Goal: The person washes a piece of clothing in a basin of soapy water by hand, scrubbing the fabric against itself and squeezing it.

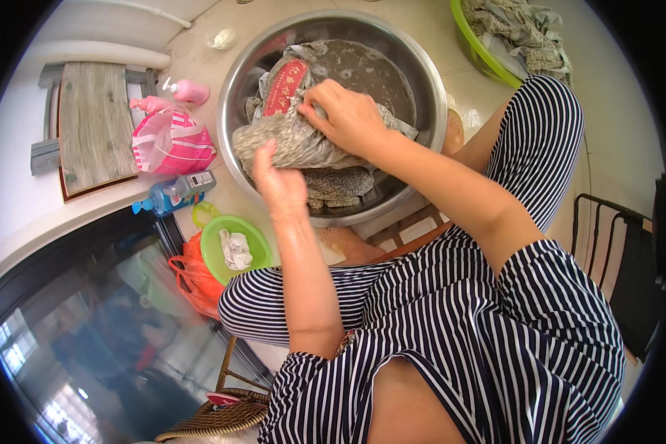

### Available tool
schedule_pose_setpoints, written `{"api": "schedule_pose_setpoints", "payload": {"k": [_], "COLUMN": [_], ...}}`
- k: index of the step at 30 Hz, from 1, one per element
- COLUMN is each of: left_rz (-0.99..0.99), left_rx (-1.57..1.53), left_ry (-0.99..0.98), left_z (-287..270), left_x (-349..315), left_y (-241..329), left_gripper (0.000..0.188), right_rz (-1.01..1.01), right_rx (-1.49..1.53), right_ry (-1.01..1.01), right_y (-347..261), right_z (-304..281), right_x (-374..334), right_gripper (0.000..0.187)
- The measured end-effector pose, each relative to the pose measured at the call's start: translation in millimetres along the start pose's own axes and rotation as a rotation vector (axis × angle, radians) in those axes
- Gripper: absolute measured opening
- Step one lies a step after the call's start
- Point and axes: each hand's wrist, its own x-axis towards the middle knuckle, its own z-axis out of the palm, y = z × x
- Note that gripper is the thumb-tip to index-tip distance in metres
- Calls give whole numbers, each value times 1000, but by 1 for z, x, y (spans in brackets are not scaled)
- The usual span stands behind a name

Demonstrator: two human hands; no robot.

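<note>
Head view, cloth (pixel 296 144) beneath fingers (pixel 317 95), seemingly pinched

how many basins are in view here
3: the large steel basin at top centre, the small lime-green basin with white cloth to its lower left, and a partly cut-off lime-green basin at top right.

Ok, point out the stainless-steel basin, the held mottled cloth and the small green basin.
Stainless-steel basin (pixel 429 103): head view, inner right wall.
Mottled cloth (pixel 303 144): head view, raised fold.
Small green basin (pixel 261 250): head view, bare inner right side.
</note>
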Motion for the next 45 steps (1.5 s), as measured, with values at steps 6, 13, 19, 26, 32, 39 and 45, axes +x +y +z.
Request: {"api": "schedule_pose_setpoints", "payload": {"k": [6, 13, 19, 26, 32, 39, 45], "left_rz": [47, 127, 150, 123, 373, 20, -82], "left_rx": [88, 503, 997, 1847, 1661, 1217, 628], "left_ry": [248, 635, 192, 42, 37, -112, -54], "left_z": [-86, -149, -104, -46, -46, 18, 16], "left_x": [14, -10, -47, -47, -34, -53, -59], "left_y": [29, 25, -26, -61, -7, -26, -16], "left_gripper": [56, 53, 51, 24, 11, 50, 40], "right_rz": [-366, 224, 469, 289, 458, 336, 446], "right_rx": [249, 75, -87, -160, 442, 929, 930], "right_ry": [-455, -685, -370, -876, -452, -647, -695], "right_y": [-23, 44, 109, 109, 74, 11, 57], "right_z": [-2, 32, 36, 35, 7, -50, -60], "right_x": [-103, -116, -96, -81, -37, -16, -7], "right_gripper": [18, 20, 42, 26, 17, 14, 37]}}
